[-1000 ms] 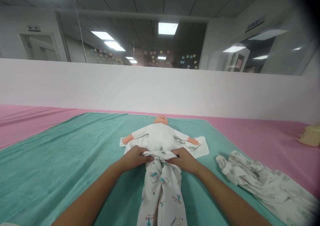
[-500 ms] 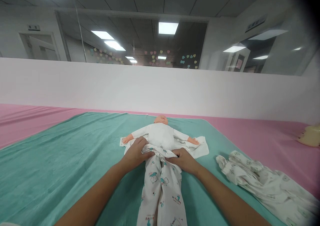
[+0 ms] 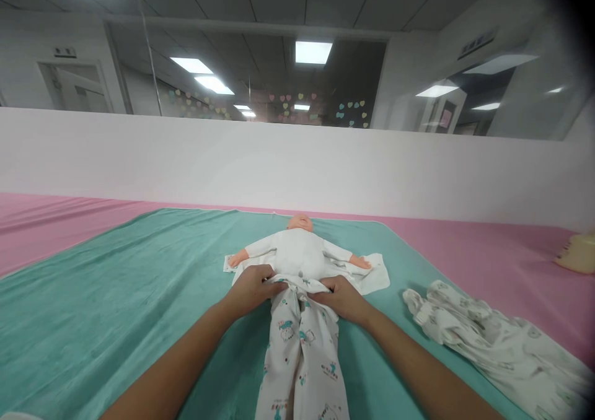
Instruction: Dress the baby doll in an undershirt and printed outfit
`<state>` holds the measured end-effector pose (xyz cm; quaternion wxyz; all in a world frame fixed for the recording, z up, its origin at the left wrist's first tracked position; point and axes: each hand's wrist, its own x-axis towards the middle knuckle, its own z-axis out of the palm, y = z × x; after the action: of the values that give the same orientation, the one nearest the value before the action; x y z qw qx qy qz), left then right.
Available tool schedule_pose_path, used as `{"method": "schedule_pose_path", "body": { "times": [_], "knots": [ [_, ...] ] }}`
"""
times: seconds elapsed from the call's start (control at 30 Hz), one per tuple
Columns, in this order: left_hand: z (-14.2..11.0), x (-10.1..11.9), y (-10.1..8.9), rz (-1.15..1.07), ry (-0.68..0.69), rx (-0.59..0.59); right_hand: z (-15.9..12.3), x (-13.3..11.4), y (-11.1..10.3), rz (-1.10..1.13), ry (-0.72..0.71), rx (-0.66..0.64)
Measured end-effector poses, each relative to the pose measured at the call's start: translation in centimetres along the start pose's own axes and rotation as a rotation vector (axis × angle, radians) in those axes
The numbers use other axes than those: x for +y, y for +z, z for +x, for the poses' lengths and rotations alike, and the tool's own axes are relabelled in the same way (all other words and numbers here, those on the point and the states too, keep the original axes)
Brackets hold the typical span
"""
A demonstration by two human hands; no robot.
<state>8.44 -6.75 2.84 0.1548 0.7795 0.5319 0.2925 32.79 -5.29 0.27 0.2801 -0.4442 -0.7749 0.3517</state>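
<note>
A baby doll (image 3: 300,249) in a white long-sleeved top lies on its back, head away from me and arms spread out. White printed baby pants (image 3: 302,345) cover its legs, which point toward me. My left hand (image 3: 253,290) is closed on the left side of the waistband, thumb on top. On the right side of the waistband, my right hand (image 3: 341,296) pinches the cloth the same way. A white cloth or garment (image 3: 374,274) lies spread under the doll's arms and back. The doll's feet are out of view.
A green sheet (image 3: 153,296) lies over a pink cover (image 3: 474,253). Crumpled printed baby clothes (image 3: 493,339) lie at the right, with a pale yellow object (image 3: 576,253) beyond at the frame's edge. A low white wall (image 3: 279,166) runs along the back, glass above it.
My left hand has drawn slightly back toward me, its fingers coming off the doll's belly to the waistband. My right hand has hardly moved.
</note>
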Motion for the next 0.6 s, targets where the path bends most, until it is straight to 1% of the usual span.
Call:
{"method": "schedule_pose_path", "body": {
  "times": [0.13,0.3,0.6],
  "knots": [
    [-0.05,-0.06,-0.09,-0.010,-0.011,-0.041,-0.07,-0.31,0.00,0.006,-0.006,-0.003],
    [-0.14,-0.04,-0.17,-0.084,-0.049,-0.098,-0.11,-0.43,0.01,-0.005,0.005,-0.004],
    [-0.22,0.01,-0.11,-0.141,-0.049,-0.158,-0.12,-0.43,0.02,0.012,0.005,-0.009]
  ]
}}
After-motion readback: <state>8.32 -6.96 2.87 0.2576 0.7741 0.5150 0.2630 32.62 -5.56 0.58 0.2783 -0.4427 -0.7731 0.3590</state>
